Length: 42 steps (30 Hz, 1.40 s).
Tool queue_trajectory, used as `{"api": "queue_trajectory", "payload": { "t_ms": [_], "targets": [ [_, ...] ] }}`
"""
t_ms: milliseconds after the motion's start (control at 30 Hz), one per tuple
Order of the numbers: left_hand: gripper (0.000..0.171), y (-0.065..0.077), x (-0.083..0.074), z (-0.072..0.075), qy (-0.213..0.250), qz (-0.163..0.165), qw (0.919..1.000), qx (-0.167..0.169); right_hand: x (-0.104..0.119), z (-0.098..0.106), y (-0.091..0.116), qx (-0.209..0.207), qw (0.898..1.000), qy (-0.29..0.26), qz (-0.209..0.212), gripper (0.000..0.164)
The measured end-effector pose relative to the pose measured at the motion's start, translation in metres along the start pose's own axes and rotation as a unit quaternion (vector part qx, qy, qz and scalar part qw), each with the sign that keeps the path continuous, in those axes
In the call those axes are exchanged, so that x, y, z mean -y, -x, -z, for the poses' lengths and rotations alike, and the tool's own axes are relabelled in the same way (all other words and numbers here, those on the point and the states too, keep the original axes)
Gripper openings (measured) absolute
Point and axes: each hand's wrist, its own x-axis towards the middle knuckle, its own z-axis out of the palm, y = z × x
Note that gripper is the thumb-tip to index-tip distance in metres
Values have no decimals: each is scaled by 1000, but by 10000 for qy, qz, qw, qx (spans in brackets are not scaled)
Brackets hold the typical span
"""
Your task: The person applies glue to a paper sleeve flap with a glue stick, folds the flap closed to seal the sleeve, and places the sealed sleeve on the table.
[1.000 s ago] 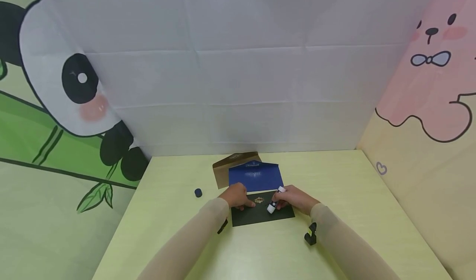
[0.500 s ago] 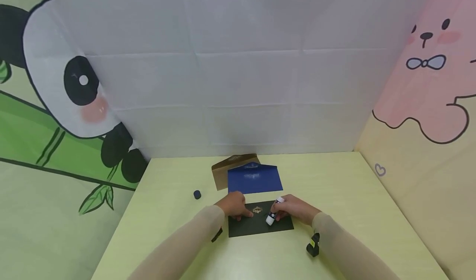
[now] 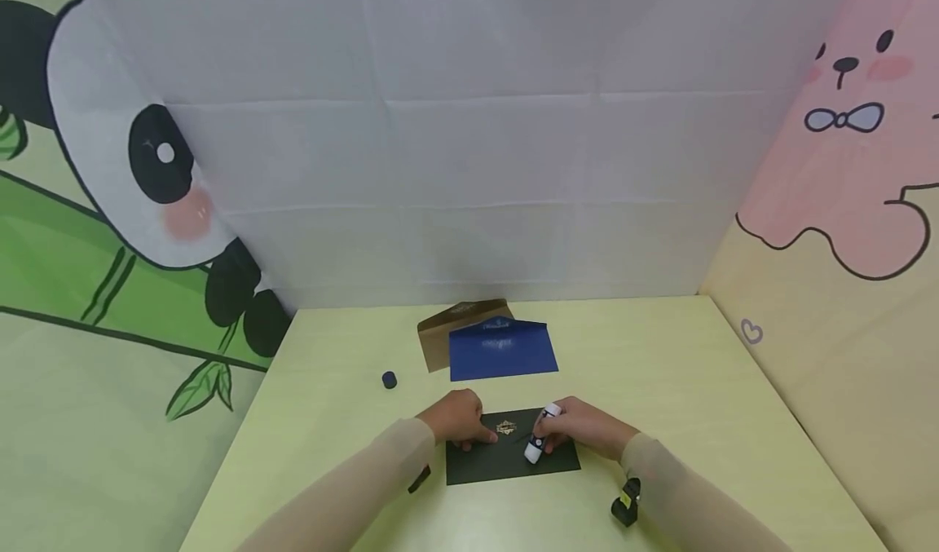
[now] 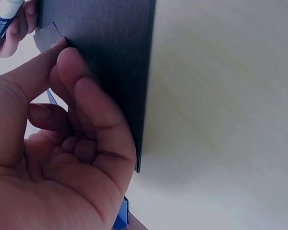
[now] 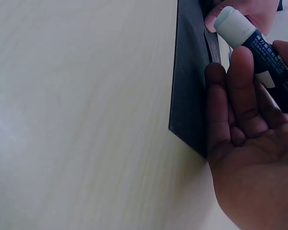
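Note:
A black envelope [image 3: 490,464] with a gold emblem lies on the table in front of the person. My left hand [image 3: 458,418] holds its left part, fingers curled and thumb on the flap. In the left wrist view its curled fingers [image 4: 103,108] rest against the black paper. My right hand [image 3: 587,426] grips a glue stick [image 5: 273,67] with a dark blue printed label. The pale uncapped end of the stick points down at the envelope's right half. The flap stands slightly raised in the right wrist view.
Behind the black envelope lie a blue envelope [image 3: 506,358] and, partly under it, a brown envelope [image 3: 437,348], flaps up. A dark blue cap [image 3: 389,380] stands at the left. A white cloth backdrop [image 3: 477,169] rises behind the table.
Both hands and the black envelope have come nearer the person, leaving a gap to the blue envelope. The glue stick stays in the right hand; the cap has not moved.

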Motion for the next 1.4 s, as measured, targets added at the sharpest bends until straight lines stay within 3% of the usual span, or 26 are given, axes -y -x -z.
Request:
{"api": "queue_trajectory", "payload": {
  "t_ms": [233,333,500,567,633,733,833,1167,1400],
  "targets": [
    [47,8,-5,9,472,-85,9988,139,5,-2,7,-64,9999,-136,-25,25],
    [43,2,-6,19,559,-266,9980,-85,9,0,7,-163,9997,-177,-6,26],
    [26,-14,-9,38,-225,-617,9951,-737,19,10,1,-730,9972,-57,135,32],
    [26,-19,-10,42,-556,-690,9933,-747,24,15,-4,-1056,9942,28,205,33],
    [39,-22,-10,44,-810,-706,9919,-681,28,19,-8,-1393,9899,113,245,33],
    [57,-25,-9,41,-1240,-531,9889,-623,35,24,-14,-1861,9818,250,299,32],
    [63,-27,-10,34,-1642,-330,9840,-607,41,28,-18,-2212,9740,393,301,31],
    [43,-12,-14,24,-1949,-586,9765,-708,47,33,-35,-2577,9563,1333,363,28],
    [24,-6,-16,22,-1657,-695,9796,-896,51,28,-46,-2620,9468,1791,527,29]
  ]
}}
